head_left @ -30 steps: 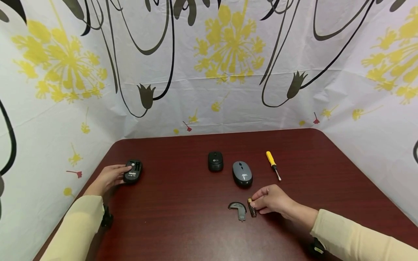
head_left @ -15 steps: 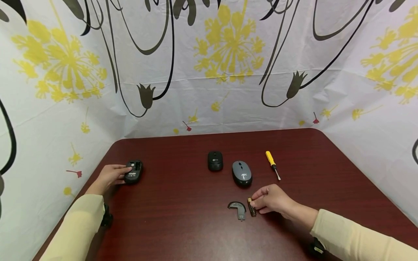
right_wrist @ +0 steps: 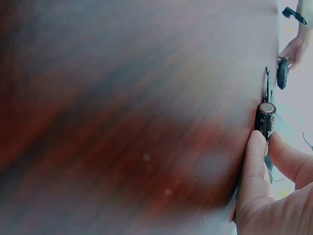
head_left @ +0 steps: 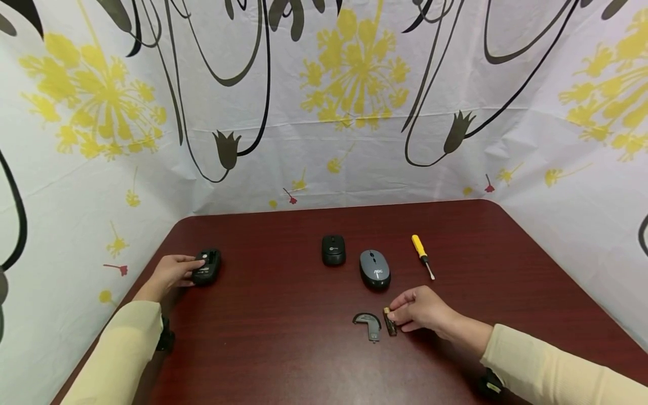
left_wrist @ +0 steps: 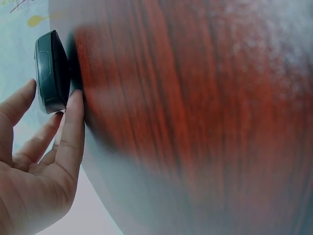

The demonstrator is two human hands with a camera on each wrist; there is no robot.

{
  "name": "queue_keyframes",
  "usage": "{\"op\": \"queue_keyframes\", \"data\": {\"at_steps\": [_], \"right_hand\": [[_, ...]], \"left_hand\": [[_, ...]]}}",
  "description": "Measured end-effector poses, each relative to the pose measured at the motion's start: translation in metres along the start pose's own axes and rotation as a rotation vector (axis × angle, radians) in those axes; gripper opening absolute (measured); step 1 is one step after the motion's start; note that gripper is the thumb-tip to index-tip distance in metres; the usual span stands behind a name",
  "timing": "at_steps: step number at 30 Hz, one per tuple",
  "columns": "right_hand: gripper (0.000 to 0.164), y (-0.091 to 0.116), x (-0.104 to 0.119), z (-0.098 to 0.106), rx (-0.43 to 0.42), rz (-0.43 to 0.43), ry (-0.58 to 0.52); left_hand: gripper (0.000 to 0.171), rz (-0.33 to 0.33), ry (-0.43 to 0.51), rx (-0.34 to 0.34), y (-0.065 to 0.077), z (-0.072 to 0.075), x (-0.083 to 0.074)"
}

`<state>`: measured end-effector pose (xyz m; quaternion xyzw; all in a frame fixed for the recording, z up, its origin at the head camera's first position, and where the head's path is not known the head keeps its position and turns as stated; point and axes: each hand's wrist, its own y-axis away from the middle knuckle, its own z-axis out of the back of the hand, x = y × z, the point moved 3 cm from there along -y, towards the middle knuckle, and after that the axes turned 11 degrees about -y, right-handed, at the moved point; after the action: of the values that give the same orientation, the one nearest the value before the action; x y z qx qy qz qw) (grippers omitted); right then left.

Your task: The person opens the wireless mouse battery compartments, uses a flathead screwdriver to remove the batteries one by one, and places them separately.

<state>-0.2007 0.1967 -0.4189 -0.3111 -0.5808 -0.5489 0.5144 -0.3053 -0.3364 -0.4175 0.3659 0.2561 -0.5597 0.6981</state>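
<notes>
At the table's left side my left hand (head_left: 174, 272) grips a black computer mouse (head_left: 206, 267) turned underside up, its battery slot showing. In the left wrist view the thumb is on one face of the mouse (left_wrist: 51, 73) and fingers are on the other. My right hand (head_left: 422, 308) pinches a black battery with a gold end (head_left: 390, 323) between thumb and fingers. The right wrist view shows this battery (right_wrist: 265, 117) end-on, close over the table. Just left of it lies a grey curved battery cover (head_left: 370, 325) with a straight tab.
Beyond the right hand a grey-topped mouse (head_left: 375, 270) and a smaller black mouse (head_left: 333, 250) stand on the dark red table (head_left: 273, 349). A screwdriver with a yellow handle (head_left: 419, 246) lies to their right. Patterned white cloth (head_left: 304, 140) rises behind the table.
The mouse in the left hand has tilted slightly, so its underside shows less. The right hand and the battery have stayed in place.
</notes>
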Motion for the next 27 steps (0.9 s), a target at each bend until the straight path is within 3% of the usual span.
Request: {"op": "queue_keyframes", "data": {"at_steps": [18, 27], "right_hand": [[0.031, 0.000, -0.002, 0.001, 0.009, 0.007, -0.007], [0.030, 0.000, 0.000, 0.004, 0.001, 0.036, 0.003]], "left_hand": [[0.065, 0.005, -0.016, 0.009, 0.007, 0.004, -0.005], [0.064, -0.036, -0.052, -0.018, 0.013, 0.017, -0.012]]}}
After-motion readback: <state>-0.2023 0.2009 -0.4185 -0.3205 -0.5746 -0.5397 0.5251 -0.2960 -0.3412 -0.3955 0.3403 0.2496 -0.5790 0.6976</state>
